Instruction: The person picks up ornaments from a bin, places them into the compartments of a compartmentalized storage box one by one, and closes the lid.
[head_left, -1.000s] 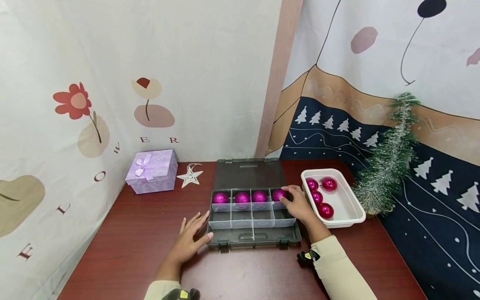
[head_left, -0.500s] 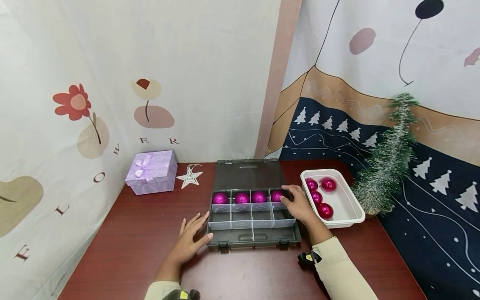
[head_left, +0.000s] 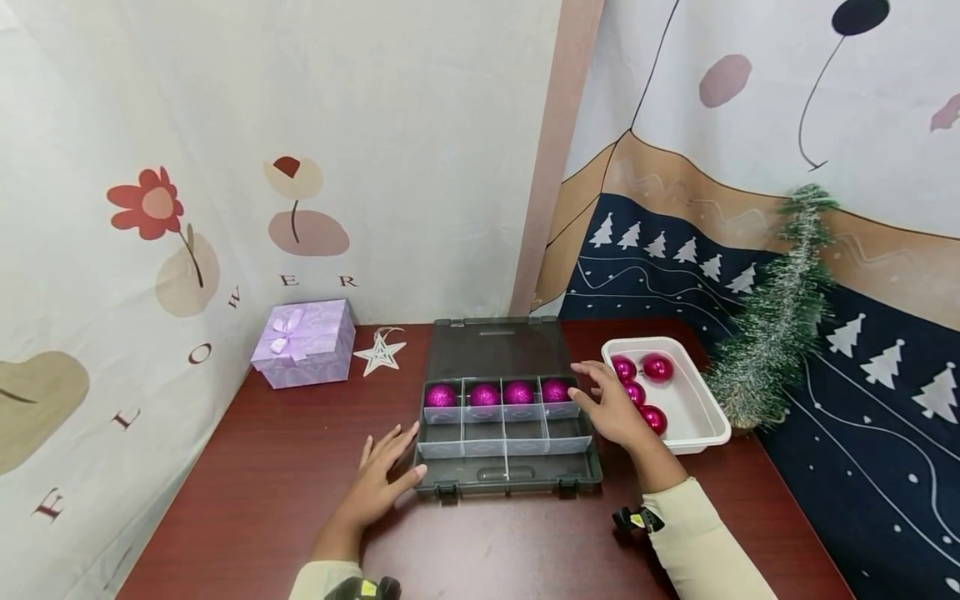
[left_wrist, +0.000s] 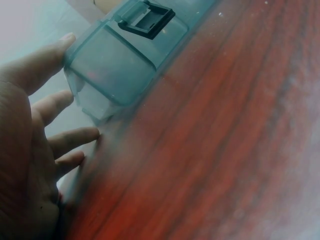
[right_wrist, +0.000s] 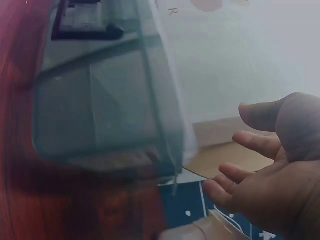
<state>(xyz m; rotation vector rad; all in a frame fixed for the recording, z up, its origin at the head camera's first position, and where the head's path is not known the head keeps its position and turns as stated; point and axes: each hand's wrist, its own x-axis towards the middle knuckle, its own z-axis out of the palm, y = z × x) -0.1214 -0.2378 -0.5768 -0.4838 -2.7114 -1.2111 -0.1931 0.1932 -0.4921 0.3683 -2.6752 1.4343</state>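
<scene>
1. Steadying the box (head_left: pixel 547 469) seems well served by the left hand (head_left: pixel 381 477), spread along its left side.
2. The right hand (head_left: pixel 617 414), fingers parted, pinching nothing, hangs near the end ball (head_left: pixel 554 390); lifting straight up should avoid nudging it.
3. Four glittery balls (head_left: pixel 483 395) fill the box's back row, one per compartment.
4. White tub (head_left: pixel 686 408), to the right: four shiny balls (head_left: pixel 657 367).

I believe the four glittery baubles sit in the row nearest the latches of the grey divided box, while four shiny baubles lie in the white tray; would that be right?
Not quite: the head view shows the glittery baubles in the row nearest the open lid of the grey divided box, not its latches. Four shiny baubles do lie in the white tray.
</scene>
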